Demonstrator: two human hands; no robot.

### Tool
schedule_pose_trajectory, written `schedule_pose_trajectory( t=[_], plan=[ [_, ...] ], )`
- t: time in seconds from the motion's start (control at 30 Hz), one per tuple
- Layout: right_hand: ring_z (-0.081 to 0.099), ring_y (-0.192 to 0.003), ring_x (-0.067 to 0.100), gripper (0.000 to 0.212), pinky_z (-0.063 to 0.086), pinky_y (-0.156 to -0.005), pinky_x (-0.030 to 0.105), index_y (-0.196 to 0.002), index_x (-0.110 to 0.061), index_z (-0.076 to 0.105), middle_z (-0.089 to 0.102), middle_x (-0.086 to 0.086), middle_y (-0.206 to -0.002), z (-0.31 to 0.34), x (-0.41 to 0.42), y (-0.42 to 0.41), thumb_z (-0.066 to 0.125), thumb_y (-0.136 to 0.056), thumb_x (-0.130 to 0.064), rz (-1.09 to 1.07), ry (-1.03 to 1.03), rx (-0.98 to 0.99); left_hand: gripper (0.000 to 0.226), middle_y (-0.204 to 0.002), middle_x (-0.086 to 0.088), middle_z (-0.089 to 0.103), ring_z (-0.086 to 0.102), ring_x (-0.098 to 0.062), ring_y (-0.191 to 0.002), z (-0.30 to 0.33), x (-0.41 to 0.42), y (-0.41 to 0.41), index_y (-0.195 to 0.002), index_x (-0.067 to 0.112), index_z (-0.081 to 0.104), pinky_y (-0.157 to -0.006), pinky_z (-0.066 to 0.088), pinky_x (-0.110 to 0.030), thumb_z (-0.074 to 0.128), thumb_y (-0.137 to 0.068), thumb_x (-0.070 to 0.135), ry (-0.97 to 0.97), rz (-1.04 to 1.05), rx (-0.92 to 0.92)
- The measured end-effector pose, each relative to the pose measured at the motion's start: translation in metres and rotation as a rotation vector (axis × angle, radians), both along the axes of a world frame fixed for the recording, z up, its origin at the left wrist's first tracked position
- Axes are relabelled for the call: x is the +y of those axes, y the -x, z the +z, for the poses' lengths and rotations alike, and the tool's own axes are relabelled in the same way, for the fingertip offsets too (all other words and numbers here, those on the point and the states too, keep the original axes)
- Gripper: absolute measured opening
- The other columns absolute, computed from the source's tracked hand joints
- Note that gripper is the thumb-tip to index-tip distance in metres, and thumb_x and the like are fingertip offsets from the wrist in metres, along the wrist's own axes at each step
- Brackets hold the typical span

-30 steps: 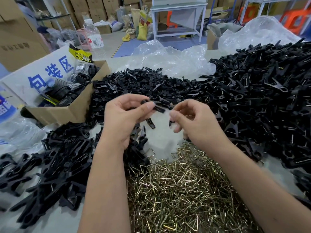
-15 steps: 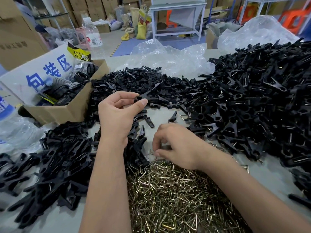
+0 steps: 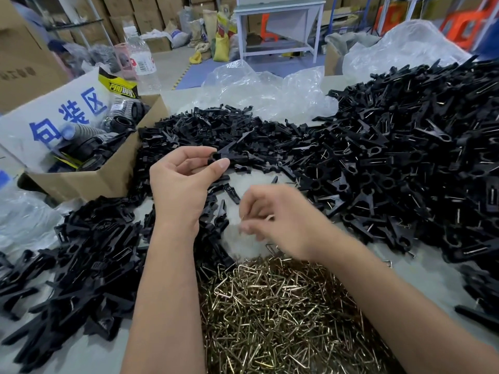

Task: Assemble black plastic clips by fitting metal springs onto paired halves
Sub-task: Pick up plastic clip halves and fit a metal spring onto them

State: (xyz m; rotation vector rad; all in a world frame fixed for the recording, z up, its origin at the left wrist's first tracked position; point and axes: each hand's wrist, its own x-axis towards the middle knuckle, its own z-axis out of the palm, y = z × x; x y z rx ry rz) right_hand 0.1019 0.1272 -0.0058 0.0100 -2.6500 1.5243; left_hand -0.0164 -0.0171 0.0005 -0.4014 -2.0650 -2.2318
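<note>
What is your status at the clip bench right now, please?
Left hand pinching paired clip halves. Right hand pinching spring. Nothing between them.

Black clip halves (image 3: 229, 157), paired up, sit pinched at one end with the tips splayed out in a V, held up above the table. A thin brass-coloured spring (image 3: 258, 217) is pinched lower right, too blurry for detail. Big spring pile (image 3: 283, 314) lies up front, loose halves (image 3: 81, 265) left, assembled clips (image 3: 405, 163) heaped right.
</note>
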Motion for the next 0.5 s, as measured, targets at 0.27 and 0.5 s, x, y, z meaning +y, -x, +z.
schedule_pose_trajectory(
  t=[0.27, 0.5],
  plan=[
    [0.071, -0.073, 0.017, 0.016, 0.055, -0.064, 0.022, -0.098, -0.010, 0.081, 0.077, 0.015, -0.086, 0.011, 0.044, -0.001, 0.076, -0.088, 0.002, -0.367, 0.671, 0.101, 0.031, -0.083, -0.002, 0.080, 0.075, -0.010, -0.077, 0.004, 0.005, -0.007, -0.092, 0.011, 0.077, -0.073, 0.058, -0.019, 0.089, -0.066, -0.003, 0.030, -0.272, 0.050],
    [0.065, -0.058, 0.012, 0.009, 0.048, -0.050, 0.019, -0.086, -0.005, 0.077, 0.073, 0.010, -0.070, 0.009, 0.041, 0.001, 0.084, -0.081, -0.007, -0.394, 0.600, 0.080, 0.034, -0.093, -0.010, 0.080, 0.077, -0.018, -0.082, 0.004, 0.006, -0.010, -0.091, 0.004, 0.075, -0.074, 0.062, -0.026, 0.088, -0.059, 0.002, 0.052, -0.441, 0.066]
  ],
)
